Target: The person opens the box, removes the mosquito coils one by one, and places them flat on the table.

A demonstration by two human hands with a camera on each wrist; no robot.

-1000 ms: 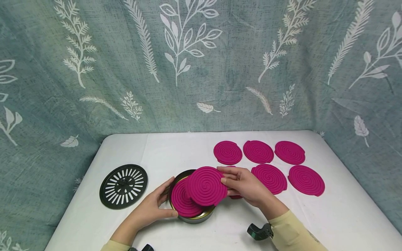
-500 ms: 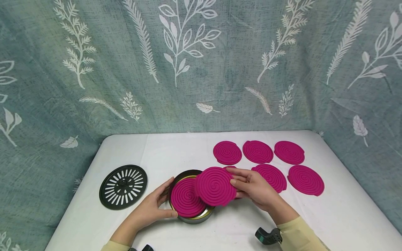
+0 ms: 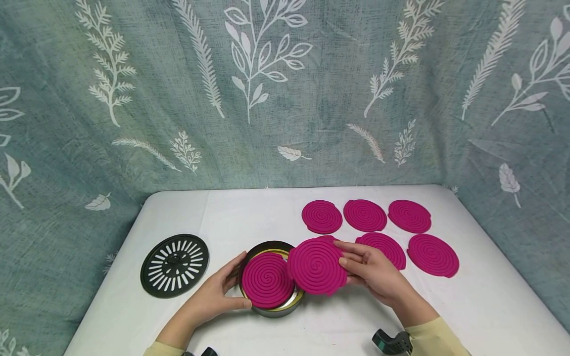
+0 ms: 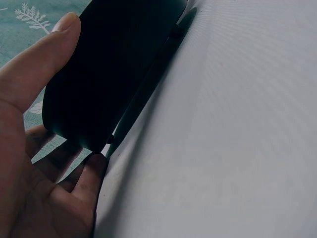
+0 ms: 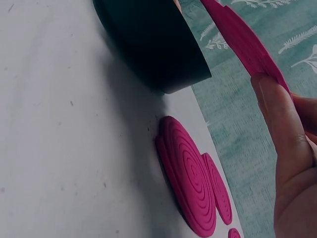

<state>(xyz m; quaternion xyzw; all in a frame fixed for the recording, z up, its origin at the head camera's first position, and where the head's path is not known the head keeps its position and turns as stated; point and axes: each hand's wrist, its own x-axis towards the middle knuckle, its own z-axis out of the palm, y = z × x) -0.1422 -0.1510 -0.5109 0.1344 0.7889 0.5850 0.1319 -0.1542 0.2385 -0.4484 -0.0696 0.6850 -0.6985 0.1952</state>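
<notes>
My left hand (image 3: 217, 292) grips the side of a round dark tin (image 3: 277, 312), thumb near the front and fingers round the far side. In the left wrist view, the tin's dark wall (image 4: 109, 64) fills the space between thumb and fingers. A magenta mosquito coil (image 3: 267, 280) lies in the tin, towards its left. With my right hand (image 3: 378, 277) I pinch another magenta mosquito coil (image 3: 317, 267) by its right edge. It is raised, overlapping the tin's right rim in the head view. The right wrist view shows this coil (image 5: 250, 47) nearly edge-on between thumb and fingers.
Several magenta coils (image 3: 433, 255) lie flat in two rows at the back right; the held coil and right hand partly hide the front row. A black slotted round lid (image 3: 153, 284) lies left on the white table (image 3: 240, 212). A patterned cloth (image 3: 329, 99) hangs behind.
My right hand has moved to the right with the pinched coil, uncovering more of the coil in the tin. The left hand and the tin have stayed put.
</notes>
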